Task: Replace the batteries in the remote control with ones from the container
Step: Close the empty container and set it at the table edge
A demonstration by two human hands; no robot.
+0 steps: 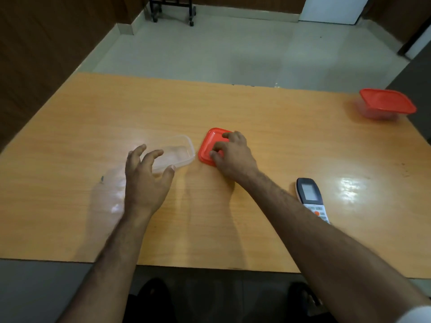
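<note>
A clear plastic container (177, 152) lies open on the wooden table (256, 108), near the middle. My left hand (145, 178) hovers just in front of it, fingers spread, holding nothing. Right of the container lies its red lid (208, 145), flat on the table. My right hand (233, 155) rests on the lid with fingertips pressing its top and near edge. A white remote control (311, 197) with a grey screen lies face up to the right, partly hidden by my right forearm. I cannot see what is inside the clear container.
A second clear container with a red lid on (386, 103) stands at the far right of the table. A small dark speck (102, 179) lies left of my left hand. Beyond the table is pale tiled floor with a wheeled black frame (172, 8).
</note>
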